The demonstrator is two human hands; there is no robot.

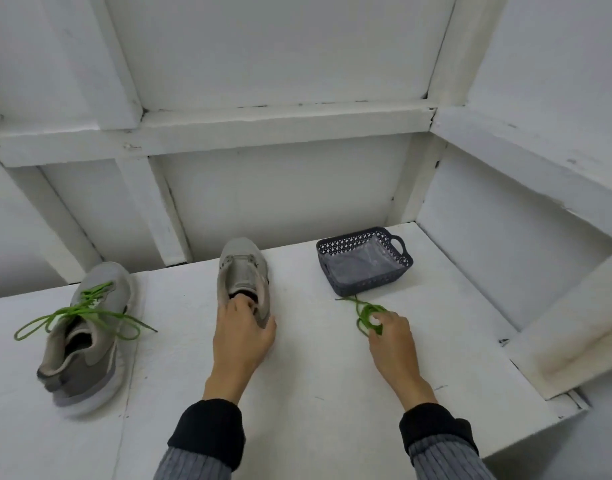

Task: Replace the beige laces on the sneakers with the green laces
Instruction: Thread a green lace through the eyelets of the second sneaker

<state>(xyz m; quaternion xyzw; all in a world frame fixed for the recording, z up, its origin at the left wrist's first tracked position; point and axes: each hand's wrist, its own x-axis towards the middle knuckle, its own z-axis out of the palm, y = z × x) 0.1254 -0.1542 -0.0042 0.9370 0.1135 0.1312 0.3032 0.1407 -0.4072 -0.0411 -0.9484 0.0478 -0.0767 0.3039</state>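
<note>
Gripping the heel collar of an unlaced grey mesh sneaker (243, 271) on the white tabletop (315, 393), the left hand (242, 334) is steadying it while the right hand (391, 336) is pinching a bunched green lace (365, 315) near a dark plastic basket (363, 261).

White table (297, 393), two grey sneakers (86, 337) (243, 271), dark basket (365, 261), green lace (365, 313)

Perforated plastic basket (363, 261), matt tabletop (315, 358)

One head-worn wide-angle view looks forward and down, fairly close, apparently slightly tilted.
</note>
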